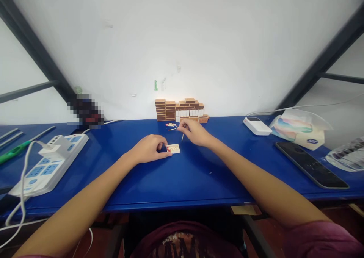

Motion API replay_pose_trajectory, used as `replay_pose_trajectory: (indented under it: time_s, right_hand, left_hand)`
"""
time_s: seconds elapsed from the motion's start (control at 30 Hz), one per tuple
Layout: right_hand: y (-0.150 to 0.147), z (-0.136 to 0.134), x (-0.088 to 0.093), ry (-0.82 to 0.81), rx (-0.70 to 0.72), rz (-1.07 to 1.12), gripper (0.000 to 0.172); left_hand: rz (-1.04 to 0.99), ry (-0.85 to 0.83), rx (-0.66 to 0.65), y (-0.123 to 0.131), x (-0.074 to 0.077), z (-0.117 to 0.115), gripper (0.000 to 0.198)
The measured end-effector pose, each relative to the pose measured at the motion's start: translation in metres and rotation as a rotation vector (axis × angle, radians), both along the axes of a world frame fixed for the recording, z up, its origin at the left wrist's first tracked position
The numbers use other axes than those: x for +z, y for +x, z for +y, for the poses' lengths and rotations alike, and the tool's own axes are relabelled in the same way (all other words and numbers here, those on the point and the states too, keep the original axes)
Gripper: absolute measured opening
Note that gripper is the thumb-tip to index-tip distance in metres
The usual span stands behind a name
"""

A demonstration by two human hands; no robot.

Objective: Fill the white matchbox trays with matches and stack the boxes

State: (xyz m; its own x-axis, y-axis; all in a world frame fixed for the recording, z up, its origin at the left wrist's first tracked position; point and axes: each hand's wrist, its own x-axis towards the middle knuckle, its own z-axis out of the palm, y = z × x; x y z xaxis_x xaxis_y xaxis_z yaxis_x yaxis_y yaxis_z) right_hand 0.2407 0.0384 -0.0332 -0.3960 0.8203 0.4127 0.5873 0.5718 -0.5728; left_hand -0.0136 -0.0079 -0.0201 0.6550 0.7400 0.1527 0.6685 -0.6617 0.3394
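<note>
My left hand point(149, 148) is closed about the left end of a small white matchbox tray point(175, 149), thumb along its near edge and index finger at the far corner. Red-headed matches point(172, 148) lie inside the tray. My right hand point(193, 131) is pinched shut just beyond it, fingertips at the end of a matchstick by a small pile of loose matches point(170, 124) on the blue table. Another matchstick point(182, 137) shows just below that hand; whether the hand touches it is unclear.
Stacked matchboxes point(165, 110) stand against the white wall. On the left lie a power strip point(51, 163) with a white plug and cable and a green-handled tool point(15, 152). To the right are a white power bank point(257, 126), tissue pack point(301, 129), phone point(309, 165) and clear bottle point(348, 155).
</note>
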Motion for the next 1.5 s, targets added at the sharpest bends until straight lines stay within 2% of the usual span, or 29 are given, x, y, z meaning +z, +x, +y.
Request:
replay_pose_trajectory:
  time_s: [0.07, 0.17, 0.33, 0.57, 0.77, 0.9, 1.07, 1.13, 1.27, 1.4, 1.5]
  right_hand:
    - [0.005, -0.001, 0.005, -0.035, 0.024, 0.07, 0.01]
    - [0.007, -0.005, 0.01, -0.03, 0.067, 0.104, 0.019]
    - [-0.007, -0.02, 0.016, -0.115, 0.139, 0.177, 0.024]
    - [-0.018, -0.022, 0.001, -0.238, 0.1, 0.273, 0.02]
    - [-0.022, -0.02, -0.011, -0.127, 0.037, 0.195, 0.02]
    - [-0.019, -0.02, -0.006, -0.028, 0.01, 0.127, 0.017]
    - [0.008, -0.006, 0.002, 0.055, -0.004, -0.055, 0.014]
    - [0.02, 0.001, 0.002, 0.029, 0.029, -0.157, 0.008]
    - [0.031, 0.006, 0.001, -0.069, 0.138, -0.3, 0.017]
    - [0.027, 0.003, -0.001, -0.079, 0.12, -0.369, 0.004]
    - [0.022, 0.0, 0.0, -0.059, 0.1, -0.396, 0.008]
  left_hand:
    - [-0.009, 0.0, 0.004, 0.0, 0.0, 0.0, 0.04]
    - [-0.014, 0.007, 0.004, 0.0, 0.0, 0.0, 0.04]
    - [-0.018, 0.004, 0.013, 0.0, -0.001, 0.0, 0.04]
    - [-0.05, 0.042, 0.098, 0.0, 0.001, 0.0, 0.04]
    - [-0.087, 0.121, 0.178, 0.0, 0.0, 0.001, 0.039]
    - [-0.089, 0.148, 0.189, -0.001, -0.002, 0.002, 0.04]
    - [-0.088, 0.127, 0.169, -0.001, -0.001, 0.001, 0.04]
    - [-0.094, 0.11, 0.148, 0.0, -0.001, 0.0, 0.04]
    - [-0.038, 0.035, 0.09, 0.003, -0.005, -0.001, 0.039]
    - [0.0, 0.005, 0.075, 0.003, -0.006, -0.001, 0.041]
    - [-0.026, 0.041, 0.078, 0.002, -0.004, 0.0, 0.043]
